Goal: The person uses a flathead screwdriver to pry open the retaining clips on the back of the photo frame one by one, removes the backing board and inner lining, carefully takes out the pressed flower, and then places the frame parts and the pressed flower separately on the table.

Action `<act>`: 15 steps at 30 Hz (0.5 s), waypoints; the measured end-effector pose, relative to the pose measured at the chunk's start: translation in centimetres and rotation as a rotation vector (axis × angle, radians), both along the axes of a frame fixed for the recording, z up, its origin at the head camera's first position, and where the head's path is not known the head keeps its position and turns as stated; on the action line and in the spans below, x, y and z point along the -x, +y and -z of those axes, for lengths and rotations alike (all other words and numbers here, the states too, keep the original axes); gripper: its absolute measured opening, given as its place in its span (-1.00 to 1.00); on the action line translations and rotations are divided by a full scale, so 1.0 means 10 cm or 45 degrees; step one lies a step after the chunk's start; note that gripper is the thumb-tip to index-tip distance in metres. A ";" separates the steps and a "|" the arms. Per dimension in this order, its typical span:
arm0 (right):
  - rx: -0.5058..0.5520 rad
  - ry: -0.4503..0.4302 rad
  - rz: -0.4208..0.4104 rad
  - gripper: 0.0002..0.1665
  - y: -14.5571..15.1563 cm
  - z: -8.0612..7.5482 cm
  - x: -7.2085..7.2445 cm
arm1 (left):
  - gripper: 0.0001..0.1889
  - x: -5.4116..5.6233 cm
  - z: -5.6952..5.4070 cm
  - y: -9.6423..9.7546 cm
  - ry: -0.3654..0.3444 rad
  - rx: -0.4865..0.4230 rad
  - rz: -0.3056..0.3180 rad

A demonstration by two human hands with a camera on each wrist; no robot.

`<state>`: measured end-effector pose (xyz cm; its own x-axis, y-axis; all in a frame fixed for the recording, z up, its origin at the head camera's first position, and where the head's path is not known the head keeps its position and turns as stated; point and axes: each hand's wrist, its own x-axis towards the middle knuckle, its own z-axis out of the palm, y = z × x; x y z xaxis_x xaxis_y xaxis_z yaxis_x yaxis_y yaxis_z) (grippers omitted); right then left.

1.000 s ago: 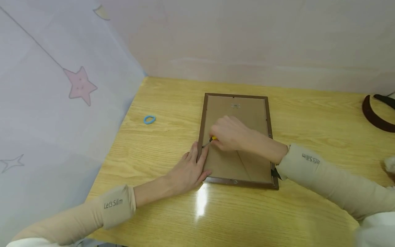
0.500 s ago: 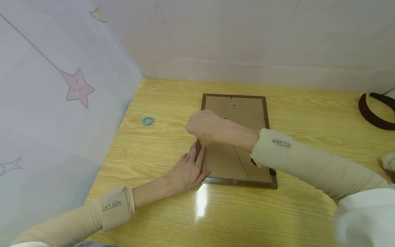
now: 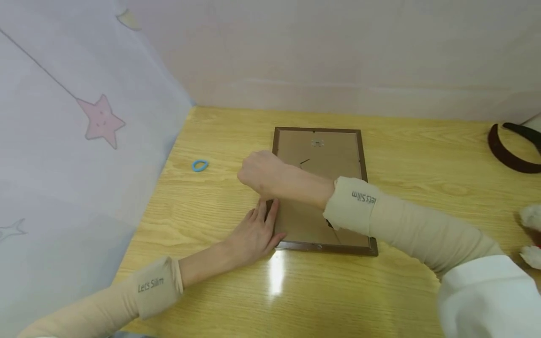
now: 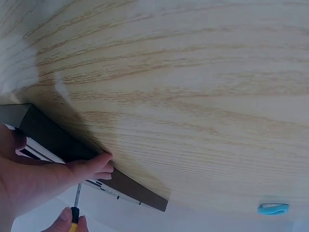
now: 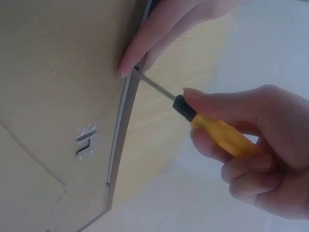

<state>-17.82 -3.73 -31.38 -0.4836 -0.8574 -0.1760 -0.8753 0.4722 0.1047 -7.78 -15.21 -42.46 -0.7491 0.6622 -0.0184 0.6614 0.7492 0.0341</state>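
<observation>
A picture frame with a brown rim and tan backboard (image 3: 338,145) lies face down on the table. My left hand (image 3: 252,237) rests on its left edge, fingers straight along the rim and thumb over the lower corner. With curled fingers my right hand (image 3: 263,173) grips a screwdriver (image 5: 224,137) by its yellow handle, above that same edge. In the right wrist view the metal tip meets the inner side of the rim, close beside a left fingertip. The head view hides the screwdriver behind the right hand. A metal hanger (image 5: 86,141) is fixed to the backboard.
A blue ring-shaped band (image 3: 195,168) lies on the wooden table (image 3: 228,136) left of the frame. Dark curved bands (image 3: 507,158) lie at the far right, with a fluffy white thing (image 3: 531,217) nearer the front. Walls close off the back and left.
My right hand has moved left, from over the backboard to above and past the frame's left edge, turning the screwdriver outward. My left hand stays on the rim.
</observation>
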 end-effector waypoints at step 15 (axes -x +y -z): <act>0.308 -0.101 0.487 -0.80 1.27 0.10 -0.22 | -0.18 0.02 0.00 -0.01 -0.224 0.010 -0.158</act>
<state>-15.64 8.92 -32.35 -0.7662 -0.6412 -0.0421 -0.6344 0.7653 -0.1087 -7.96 -15.31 -42.48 -0.8097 0.5643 -0.1613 0.5484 0.8253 0.1347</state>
